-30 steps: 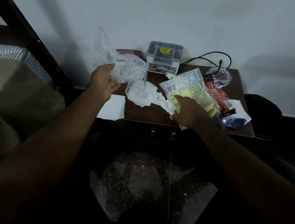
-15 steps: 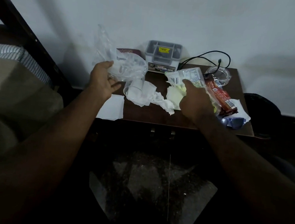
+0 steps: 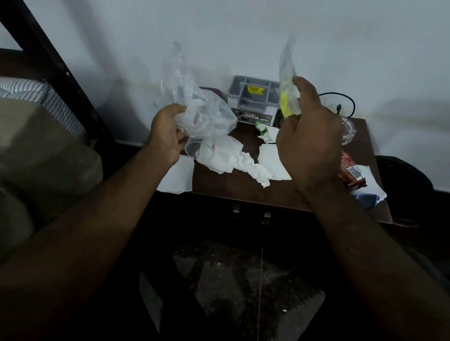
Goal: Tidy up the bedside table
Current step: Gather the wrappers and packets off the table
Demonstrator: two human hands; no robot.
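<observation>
The left hand (image 3: 166,133) curls its fingers round a crumpled clear plastic bag (image 3: 200,108) over the dark brown wooden bedside table (image 3: 230,186). The right hand (image 3: 308,146) pinches a yellow-and-clear plastic packet (image 3: 285,93), held upright above the table before a grey compartmented organiser box (image 3: 253,99). The box's front label reads "OPEL"; its yellow sticker is too blurred to read.

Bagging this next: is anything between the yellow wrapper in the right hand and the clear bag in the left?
Nothing visible. The yellow wrapper and the clear bag are both held up with open air between; the crumpled tissues lie lower, on the table.
</observation>
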